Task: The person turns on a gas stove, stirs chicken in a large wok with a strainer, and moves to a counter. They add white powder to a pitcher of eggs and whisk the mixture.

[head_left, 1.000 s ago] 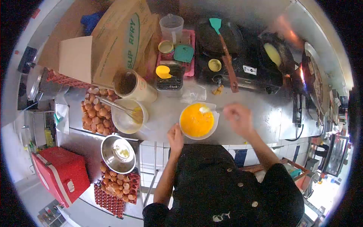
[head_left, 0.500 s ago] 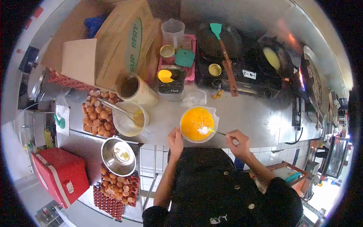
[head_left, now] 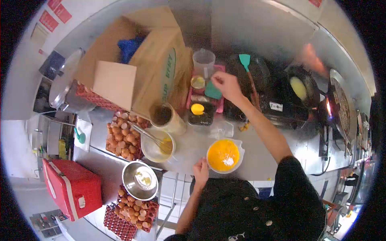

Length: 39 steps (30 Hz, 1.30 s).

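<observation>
My left hand (head_left: 201, 172) is closed on the handle of a white pitcher (head_left: 238, 165). Inside the pitcher is orange beaten egg (head_left: 221, 154) with a clump of white powder (head_left: 228, 161) on top. Farther up the counter, my right hand (head_left: 226, 85) is over the pink tray (head_left: 219, 106), beside a green lid (head_left: 213, 90) and an open tin (head_left: 198, 82). Its fingers are curled together, and what they hold, if anything, is too small to make out. A yellow scoop (head_left: 197, 109) rests on a black-topped container (head_left: 201, 119) nearby.
Left of the pitcher are a whisk (head_left: 149, 135) in a white bowl (head_left: 152, 156), eggshells (head_left: 122, 138), a steel bowl (head_left: 129, 185) and a cardboard box (head_left: 152, 72). Pans (head_left: 313, 86) and a flame (head_left: 328, 107) are at the right. A red cooler (head_left: 86, 188) stands lower left.
My right hand has moved from beside the pitcher up to the pink tray. My left hand still grips the pitcher. The camera view has shifted, so the counter appears lower and farther right.
</observation>
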### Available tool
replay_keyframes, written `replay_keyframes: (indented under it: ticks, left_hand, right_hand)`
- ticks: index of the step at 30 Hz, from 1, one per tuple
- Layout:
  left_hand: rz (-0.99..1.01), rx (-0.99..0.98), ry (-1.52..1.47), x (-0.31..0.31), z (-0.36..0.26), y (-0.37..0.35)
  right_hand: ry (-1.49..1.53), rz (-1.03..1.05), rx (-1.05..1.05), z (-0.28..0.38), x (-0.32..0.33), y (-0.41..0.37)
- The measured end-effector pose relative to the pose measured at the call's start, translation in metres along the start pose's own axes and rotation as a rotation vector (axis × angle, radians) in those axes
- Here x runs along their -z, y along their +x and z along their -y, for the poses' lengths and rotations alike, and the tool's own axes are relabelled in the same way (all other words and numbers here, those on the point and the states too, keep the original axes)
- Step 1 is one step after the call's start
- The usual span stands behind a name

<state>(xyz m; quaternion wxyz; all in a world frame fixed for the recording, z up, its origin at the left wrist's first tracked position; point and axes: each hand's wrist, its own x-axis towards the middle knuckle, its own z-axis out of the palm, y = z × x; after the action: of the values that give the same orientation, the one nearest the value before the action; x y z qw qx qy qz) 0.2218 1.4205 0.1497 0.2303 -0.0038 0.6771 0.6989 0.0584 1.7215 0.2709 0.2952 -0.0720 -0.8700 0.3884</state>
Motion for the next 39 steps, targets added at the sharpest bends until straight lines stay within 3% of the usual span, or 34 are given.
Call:
replay_keyframes:
  ticks: [1, 3, 6, 10, 12, 13, 15, 16, 19, 21, 28, 30, 35, 39]
  left_hand:
    - [0.011, 0.064, -0.005, 0.002, 0.001, 0.000]
    - [0.003, 0.005, 0.020, 0.001, 0.001, 0.001]
    - [-0.007, 0.004, -0.002, 0.001, 0.013, 0.003]
    - [-0.002, -0.006, 0.054, -0.001, -0.006, -0.001]
    - [-0.027, 0.010, 0.076, -0.004, -0.012, 0.000]
    - [-0.046, 0.018, 0.095, -0.005, -0.012, -0.002]
    - [-0.048, 0.020, 0.069, -0.002, 0.004, -0.003]
    - [-0.058, -0.003, 0.033, -0.002, 0.009, 0.001]
    - [-0.065, -0.020, 0.034, -0.004, 0.005, 0.000]
    - [-0.067, -0.018, 0.025, -0.008, -0.001, -0.001]
    - [-0.057, -0.066, 0.088, -0.006, 0.001, 0.001]
    - [-0.064, -0.062, 0.048, -0.009, 0.001, 0.001]
    - [-0.014, -0.011, 0.099, -0.002, -0.003, -0.004]
    - [-0.030, -0.034, 0.052, -0.003, 0.014, 0.007]
  right_hand:
    - [-0.206, 0.135, 0.072, -0.025, -0.022, 0.018]
    - [-0.367, 0.335, 0.091, -0.053, -0.056, 0.036]
    - [-0.559, 0.447, 0.191, -0.099, -0.096, 0.044]
    - [-0.557, 0.563, 0.100, -0.084, -0.101, 0.045]
    - [-0.385, 0.376, 0.232, -0.088, -0.101, 0.038]
    - [-0.384, 0.379, 0.219, -0.100, -0.107, 0.040]
    - [-0.481, 0.468, -0.013, -0.121, -0.122, 0.045]
    - [-0.480, 0.464, -0.017, -0.118, -0.116, 0.045]
    - [-0.384, 0.346, -0.172, -0.109, -0.099, 0.048]
    - [-0.268, 0.261, -0.335, -0.118, -0.089, 0.050]
    - [-0.008, 0.163, -0.542, -0.116, -0.054, 0.038]
    - [0.250, 0.166, -0.676, -0.109, -0.046, 0.035]
    - [0.324, 0.034, -0.627, -0.085, -0.037, 0.031]
    - [0.412, 0.061, -0.641, -0.074, -0.014, 0.029]
